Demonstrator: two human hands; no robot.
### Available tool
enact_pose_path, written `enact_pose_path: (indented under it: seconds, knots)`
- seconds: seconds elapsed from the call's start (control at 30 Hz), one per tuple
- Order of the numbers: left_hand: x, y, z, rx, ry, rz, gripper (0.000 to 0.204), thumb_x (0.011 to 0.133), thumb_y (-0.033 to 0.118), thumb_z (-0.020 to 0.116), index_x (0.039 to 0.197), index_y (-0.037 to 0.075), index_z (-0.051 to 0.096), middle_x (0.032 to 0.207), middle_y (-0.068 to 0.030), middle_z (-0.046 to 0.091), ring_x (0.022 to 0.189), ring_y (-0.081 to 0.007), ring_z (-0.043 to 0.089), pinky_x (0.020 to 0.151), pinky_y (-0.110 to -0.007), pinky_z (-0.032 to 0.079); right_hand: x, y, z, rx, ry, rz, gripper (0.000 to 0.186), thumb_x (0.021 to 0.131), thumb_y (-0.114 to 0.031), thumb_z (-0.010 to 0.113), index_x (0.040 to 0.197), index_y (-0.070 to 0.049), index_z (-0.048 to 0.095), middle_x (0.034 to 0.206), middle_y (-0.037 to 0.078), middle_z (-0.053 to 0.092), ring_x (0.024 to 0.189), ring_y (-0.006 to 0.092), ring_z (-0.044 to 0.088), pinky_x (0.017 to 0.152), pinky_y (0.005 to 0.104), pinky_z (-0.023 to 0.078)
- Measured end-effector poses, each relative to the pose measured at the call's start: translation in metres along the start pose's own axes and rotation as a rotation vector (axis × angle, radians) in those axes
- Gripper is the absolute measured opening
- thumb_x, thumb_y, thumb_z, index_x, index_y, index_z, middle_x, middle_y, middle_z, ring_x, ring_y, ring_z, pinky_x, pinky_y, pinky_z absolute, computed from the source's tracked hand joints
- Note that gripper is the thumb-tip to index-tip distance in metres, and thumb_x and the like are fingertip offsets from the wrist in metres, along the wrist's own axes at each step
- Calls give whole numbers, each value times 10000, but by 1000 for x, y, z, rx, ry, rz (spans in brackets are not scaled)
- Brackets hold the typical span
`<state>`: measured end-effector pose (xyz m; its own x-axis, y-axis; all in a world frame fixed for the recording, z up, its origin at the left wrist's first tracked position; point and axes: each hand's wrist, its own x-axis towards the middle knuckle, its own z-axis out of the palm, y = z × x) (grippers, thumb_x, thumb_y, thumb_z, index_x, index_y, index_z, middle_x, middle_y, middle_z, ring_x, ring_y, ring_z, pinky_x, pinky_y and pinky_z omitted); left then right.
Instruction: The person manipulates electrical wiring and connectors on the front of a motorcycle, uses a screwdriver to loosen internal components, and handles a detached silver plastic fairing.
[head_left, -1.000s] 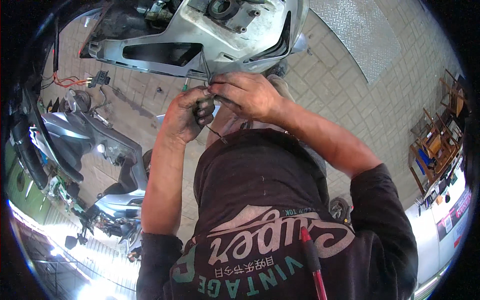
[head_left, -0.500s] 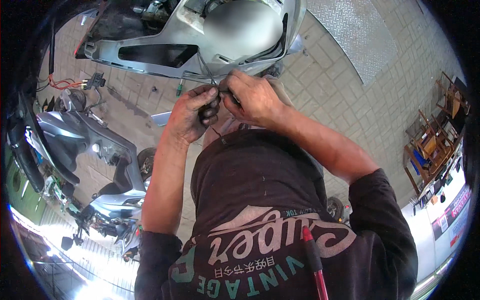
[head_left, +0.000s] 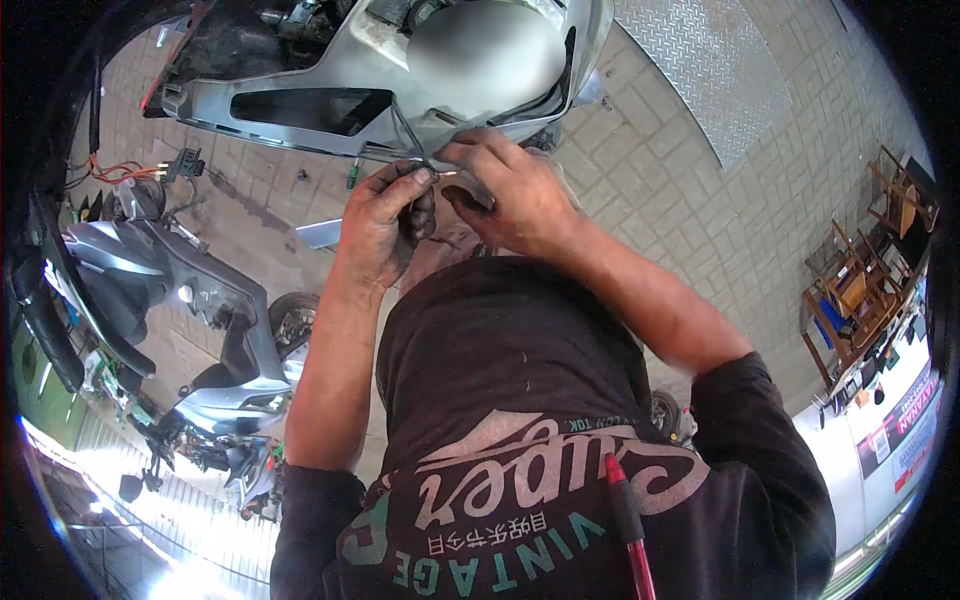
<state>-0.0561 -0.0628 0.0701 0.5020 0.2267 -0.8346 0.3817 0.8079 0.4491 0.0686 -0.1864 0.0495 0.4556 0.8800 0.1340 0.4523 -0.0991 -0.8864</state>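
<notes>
My left hand (head_left: 383,222) and my right hand (head_left: 508,190) meet just below a silver-grey scooter body panel (head_left: 300,75). Thin dark wires (head_left: 412,140) run down from the panel into both hands. My left hand is closed around a dark bundle of wire, thumb and forefinger pinching a small end. My right hand pinches the same wire end from the right, fingers curled over it. Both hands are grimy. What lies inside the left palm is partly hidden.
A grey scooter (head_left: 190,300) stands at the left on the paved brick floor (head_left: 650,190). A loose connector with orange wires (head_left: 150,168) hangs at the upper left. A metal tread plate (head_left: 720,70) lies at the upper right. A wooden rack (head_left: 860,280) stands far right.
Both hands stay together on the wires under the panel; my right fingers have shifted slightly on the wire end. The view has drifted a little.
</notes>
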Motion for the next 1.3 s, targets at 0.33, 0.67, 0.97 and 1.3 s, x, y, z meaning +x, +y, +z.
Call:
enact_pose_path:
  seconds: [0.33,0.67,0.97,1.3]
  knots:
    - [4,11,2,-70,-76,-104,143,839,177,620,896,65,553,657,24,455,557,-86,415,490,-233,319,3,10,-1,-90,-93,-123,189,694,-31,683,868,-31,609,885,98,610,710,267,623,605,341,520]
    - [11,-10,1,79,12,124,148,857,143,588,964,46,554,700,11,527,581,-81,461,511,-230,349,1,0,15,1299,-133,1420,330,889,-274,501,829,41,576,658,106,556,557,237,549,534,400,458]
    - [4,0,7,-67,26,26,120,855,146,593,913,49,552,650,30,467,530,-71,414,469,-213,318,-8,-3,10,-38,40,123,316,704,-94,705,979,-14,571,932,151,581,792,320,603,675,382,506]
    - [0,-3,12,0,59,102,148,849,154,601,938,42,562,634,41,441,512,-65,383,447,-198,293,-2,3,24,625,-96,984,246,840,-230,564,882,12,580,785,168,593,718,274,603,623,346,489]
